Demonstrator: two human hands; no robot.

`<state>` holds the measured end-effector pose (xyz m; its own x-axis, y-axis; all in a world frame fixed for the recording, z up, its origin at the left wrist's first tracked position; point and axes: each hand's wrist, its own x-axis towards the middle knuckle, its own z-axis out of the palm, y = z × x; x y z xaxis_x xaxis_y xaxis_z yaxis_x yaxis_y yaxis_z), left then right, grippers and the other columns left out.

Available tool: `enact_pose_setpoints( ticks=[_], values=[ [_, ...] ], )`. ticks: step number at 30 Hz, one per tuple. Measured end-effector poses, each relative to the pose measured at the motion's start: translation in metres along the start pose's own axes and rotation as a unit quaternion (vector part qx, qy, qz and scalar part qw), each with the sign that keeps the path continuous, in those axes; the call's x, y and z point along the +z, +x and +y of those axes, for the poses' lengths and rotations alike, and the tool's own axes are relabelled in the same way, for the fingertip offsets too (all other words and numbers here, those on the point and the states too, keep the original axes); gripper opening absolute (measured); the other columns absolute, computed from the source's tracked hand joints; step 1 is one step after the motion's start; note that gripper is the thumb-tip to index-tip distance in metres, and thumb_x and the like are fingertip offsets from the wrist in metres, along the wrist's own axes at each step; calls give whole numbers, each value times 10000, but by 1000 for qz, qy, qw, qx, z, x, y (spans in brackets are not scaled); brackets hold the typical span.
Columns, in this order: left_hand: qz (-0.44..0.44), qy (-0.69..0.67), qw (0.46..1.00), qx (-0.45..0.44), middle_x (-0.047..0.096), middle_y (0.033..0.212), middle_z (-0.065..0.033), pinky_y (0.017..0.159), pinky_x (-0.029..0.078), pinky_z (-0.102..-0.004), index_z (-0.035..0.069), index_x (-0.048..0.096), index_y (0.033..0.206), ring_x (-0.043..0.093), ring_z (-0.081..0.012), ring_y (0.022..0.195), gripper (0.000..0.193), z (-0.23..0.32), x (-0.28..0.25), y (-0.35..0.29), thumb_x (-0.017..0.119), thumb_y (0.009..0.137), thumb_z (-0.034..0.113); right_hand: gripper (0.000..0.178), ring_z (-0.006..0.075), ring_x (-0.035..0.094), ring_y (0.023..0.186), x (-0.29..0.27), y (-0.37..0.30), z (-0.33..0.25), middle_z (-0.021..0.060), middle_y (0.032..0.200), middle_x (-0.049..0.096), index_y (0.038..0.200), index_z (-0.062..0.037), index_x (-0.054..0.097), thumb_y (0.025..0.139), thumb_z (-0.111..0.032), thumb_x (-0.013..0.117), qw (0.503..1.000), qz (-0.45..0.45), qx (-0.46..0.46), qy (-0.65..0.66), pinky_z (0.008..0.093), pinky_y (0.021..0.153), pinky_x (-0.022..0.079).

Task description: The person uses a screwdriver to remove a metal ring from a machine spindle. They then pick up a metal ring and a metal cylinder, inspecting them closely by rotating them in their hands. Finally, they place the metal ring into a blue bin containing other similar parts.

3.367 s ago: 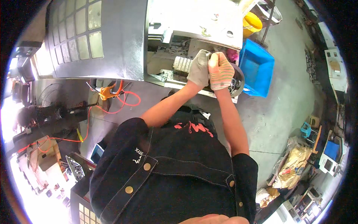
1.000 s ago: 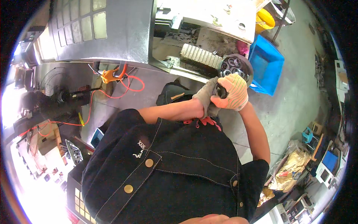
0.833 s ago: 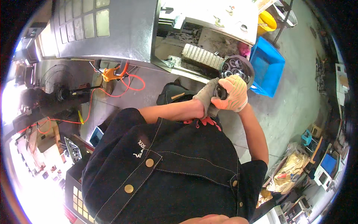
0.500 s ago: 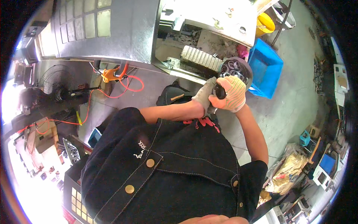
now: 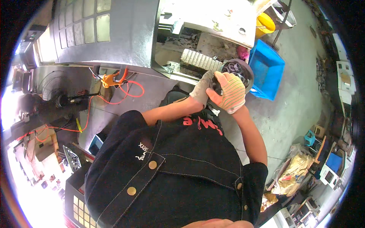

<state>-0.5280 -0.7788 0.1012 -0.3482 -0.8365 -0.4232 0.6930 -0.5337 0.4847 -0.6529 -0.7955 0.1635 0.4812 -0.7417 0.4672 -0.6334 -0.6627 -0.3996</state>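
Note:
My left hand [image 5: 202, 88], in a grey work glove, and my right hand [image 5: 230, 92], in a cream glove with orange and green stripes, meet in front of my body. Between them they grip a dark round metal part [image 5: 216, 86], its lower portion covered by the gloves. Fingers of both hands are closed around it. Just beyond the right hand stands a round bucket [image 5: 249, 72] with several dark ring-shaped parts [image 5: 235, 67] inside. A ribbed grey block [image 5: 200, 60] lies in the open machine bay past my left hand.
A blue crate [image 5: 269, 70] stands right of the bucket, with a yellow bucket [image 5: 265, 24] behind it. The grey machine housing [image 5: 110, 45] fills the far left. An orange air gun [image 5: 110, 80] with a red hose [image 5: 141, 89] hangs below it. A fan [image 5: 57, 91] stands left.
Both hands have shifted slightly left and away from my body, carrying the round part. Its round dark opening has turned and shows less. The whole view has moved a little.

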Motion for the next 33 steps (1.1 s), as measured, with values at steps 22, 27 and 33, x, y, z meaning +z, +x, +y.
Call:
enact_pose_setpoints(
  ticks=[22,27,33],
  values=[
    [-91,727,487,476,607,590,-115,497,499,-406,103,566,681,632,-293,530,285,54,27,55,619,760,371,521,204,628,977,58,5,13,20,1052,639,1079,-137,608,759,-538,701,376,296,507,717,362,822,538],
    [-15,686,532,496,578,542,-106,465,482,-413,122,550,696,600,-300,469,314,41,44,75,589,833,402,528,203,601,950,82,3,62,46,992,613,1058,-95,592,780,-533,690,397,338,437,733,359,841,509],
    [52,709,570,412,637,618,-140,522,509,-422,127,646,742,649,-311,554,307,30,46,85,582,805,421,499,211,598,866,79,4,76,54,939,606,994,-80,597,802,-535,666,414,349,459,704,349,790,501]
  ],
)
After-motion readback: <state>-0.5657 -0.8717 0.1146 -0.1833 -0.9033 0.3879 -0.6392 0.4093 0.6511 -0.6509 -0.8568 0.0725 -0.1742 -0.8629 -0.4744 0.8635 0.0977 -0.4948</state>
